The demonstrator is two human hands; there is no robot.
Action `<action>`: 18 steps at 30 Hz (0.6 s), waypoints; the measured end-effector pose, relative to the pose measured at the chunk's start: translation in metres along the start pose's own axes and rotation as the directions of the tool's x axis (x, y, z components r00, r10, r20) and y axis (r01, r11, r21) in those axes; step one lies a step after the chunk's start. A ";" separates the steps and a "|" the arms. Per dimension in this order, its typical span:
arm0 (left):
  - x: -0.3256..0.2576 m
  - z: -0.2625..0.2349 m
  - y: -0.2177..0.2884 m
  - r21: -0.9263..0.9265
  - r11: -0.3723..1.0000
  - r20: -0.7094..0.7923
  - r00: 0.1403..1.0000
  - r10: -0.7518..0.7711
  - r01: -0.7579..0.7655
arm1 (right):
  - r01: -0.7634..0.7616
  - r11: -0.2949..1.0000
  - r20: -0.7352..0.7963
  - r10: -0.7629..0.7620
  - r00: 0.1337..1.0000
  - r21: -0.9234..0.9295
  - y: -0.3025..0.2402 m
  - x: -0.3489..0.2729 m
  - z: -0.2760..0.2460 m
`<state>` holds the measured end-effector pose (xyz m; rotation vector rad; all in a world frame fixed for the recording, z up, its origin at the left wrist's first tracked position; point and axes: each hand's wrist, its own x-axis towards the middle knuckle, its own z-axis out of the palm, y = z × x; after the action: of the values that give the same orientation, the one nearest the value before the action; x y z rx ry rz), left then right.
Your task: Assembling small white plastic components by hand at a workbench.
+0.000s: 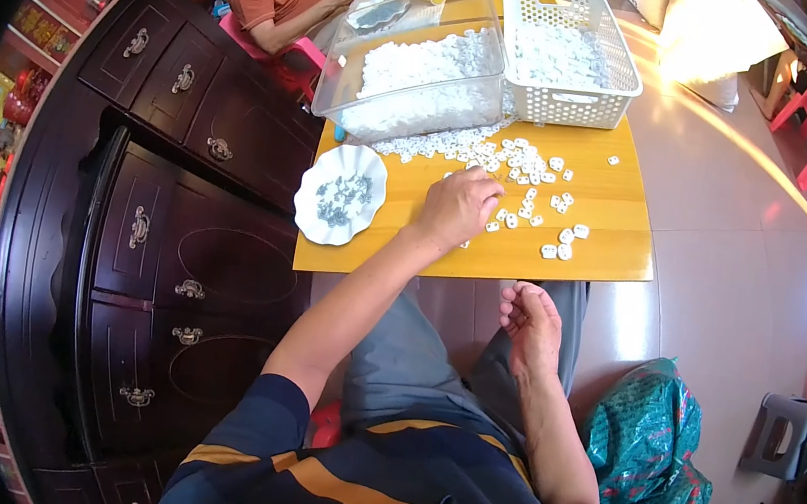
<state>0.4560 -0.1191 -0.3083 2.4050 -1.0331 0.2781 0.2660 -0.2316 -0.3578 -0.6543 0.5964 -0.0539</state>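
The left hand (457,208) lay curled on white pieces (525,181) on the wooden counter (621,203) near a clear bin (417,57) and white basket (569,51), the right hand (531,323) loosely open, empty.

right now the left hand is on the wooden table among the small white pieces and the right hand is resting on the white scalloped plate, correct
Not quite. In the head view the right hand is off the scalloped plate, held below the table edge over the lap. The left hand is on the table among the white pieces.
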 end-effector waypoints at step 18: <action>0.012 0.009 -0.009 0.041 0.999 0.034 0.999 0.032 -0.033 | -0.003 1.000 0.012 0.003 1.000 0.002 -0.003 0.000 0.001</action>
<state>0.4707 -0.1264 -0.3143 2.4389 -1.0924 0.2741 0.2663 -0.2331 -0.3556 -0.6510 0.5856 -0.0474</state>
